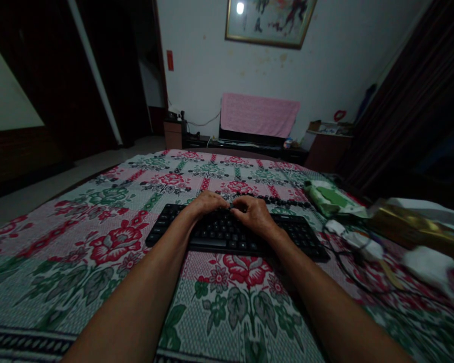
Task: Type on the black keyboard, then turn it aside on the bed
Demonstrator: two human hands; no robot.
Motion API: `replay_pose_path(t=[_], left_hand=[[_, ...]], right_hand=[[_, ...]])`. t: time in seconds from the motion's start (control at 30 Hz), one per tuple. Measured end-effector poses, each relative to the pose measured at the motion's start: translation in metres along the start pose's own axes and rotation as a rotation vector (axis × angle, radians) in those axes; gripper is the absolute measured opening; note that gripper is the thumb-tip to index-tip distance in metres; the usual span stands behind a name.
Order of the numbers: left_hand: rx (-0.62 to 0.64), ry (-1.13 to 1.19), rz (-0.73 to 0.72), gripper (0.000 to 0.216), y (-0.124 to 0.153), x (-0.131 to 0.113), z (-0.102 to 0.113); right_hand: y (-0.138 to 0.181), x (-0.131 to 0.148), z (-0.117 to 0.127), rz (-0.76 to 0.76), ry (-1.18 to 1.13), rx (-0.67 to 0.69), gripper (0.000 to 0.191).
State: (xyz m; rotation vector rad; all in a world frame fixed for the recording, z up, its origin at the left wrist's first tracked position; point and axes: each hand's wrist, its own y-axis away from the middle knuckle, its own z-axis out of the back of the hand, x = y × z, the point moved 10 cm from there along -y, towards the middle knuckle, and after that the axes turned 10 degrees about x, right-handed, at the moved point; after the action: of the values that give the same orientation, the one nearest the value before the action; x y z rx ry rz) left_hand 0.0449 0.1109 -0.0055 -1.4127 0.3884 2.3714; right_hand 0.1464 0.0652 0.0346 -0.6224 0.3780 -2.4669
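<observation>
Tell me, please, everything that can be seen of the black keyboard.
The keyboard is long, black and plastic-looking, with rows of dark, pale-marked keys and a wide space bar. It lies flat, keys up, across the floral cloth. The left hand and right hand hide part of its far side; contact is unclear.

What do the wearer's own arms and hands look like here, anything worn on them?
Both forearms are bare, with no sleeve, watch or bracelet showing. The left hand and right hand are ungloved; it's too dim to rule out rings.
</observation>
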Motion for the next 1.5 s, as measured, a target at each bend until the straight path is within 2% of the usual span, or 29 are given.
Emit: replay_pose_path(t=[0.3,0.57,0.87,1.0,1.33,1.5], left_hand=[[0.039,-0.001,-0.019,0.022,-0.003,-0.001,-0.004],[0.051,0.024,-0.001,0.018,0.005,-0.006,-0.007],[0.082,0.066,0.016,0.020,0.005,0.001,-0.008],[0.103,0.056,-0.001,0.018,0.002,0.000,-0.011],[0.201,-0.055,-0.035,0.025,-0.004,0.004,-0.022],[0.217,-0.097,0.002,0.026,-0.004,0.006,-0.027]], right_hand=[[0.000,0.001,0.001,0.004,0.038,0.006,0.016],[0.000,-0.002,0.003,-0.058,0.042,-0.002,0.017],[0.000,-0.010,-0.001,-0.048,-0.048,0.198,0.014],[0.001,-0.012,-0.010,-0.102,-0.109,0.282,0.015],[0.000,-0.035,-0.030,-0.255,-0.225,0.357,0.017],[0.001,-0.043,-0.041,-0.298,-0.283,0.376,0.016]])
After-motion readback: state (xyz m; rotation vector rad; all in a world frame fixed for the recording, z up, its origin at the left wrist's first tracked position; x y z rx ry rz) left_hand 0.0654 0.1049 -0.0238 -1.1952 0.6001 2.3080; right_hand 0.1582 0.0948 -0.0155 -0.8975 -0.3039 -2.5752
